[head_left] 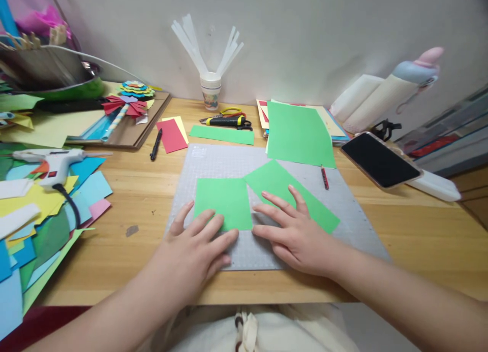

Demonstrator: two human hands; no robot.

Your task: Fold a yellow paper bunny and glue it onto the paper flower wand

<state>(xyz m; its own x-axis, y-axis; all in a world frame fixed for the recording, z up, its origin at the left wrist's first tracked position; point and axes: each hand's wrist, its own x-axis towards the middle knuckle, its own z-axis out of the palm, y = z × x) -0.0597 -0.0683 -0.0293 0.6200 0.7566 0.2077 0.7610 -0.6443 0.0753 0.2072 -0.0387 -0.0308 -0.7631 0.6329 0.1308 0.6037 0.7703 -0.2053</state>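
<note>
Both hands rest flat on a grey cutting mat (213, 161) near the table's front edge. My left hand (192, 253) lies open, fingers spread, fingertips on the lower edge of a green paper square (223, 199). My right hand (293, 235) is open too, its fingers stretched over the near corner of a second green paper piece (284, 182), which lies tilted to the right of the square. Neither hand grips anything.
A larger green sheet (299, 133) and a red pen (324, 178) lie at the mat's far right. Behind are a green strip (221, 134), a yellow utility knife (229, 121), a cup of white sticks (210, 90) and a black pen (156, 145). A phone (379, 160) sits right; a glue gun (53, 161) and paper scraps left.
</note>
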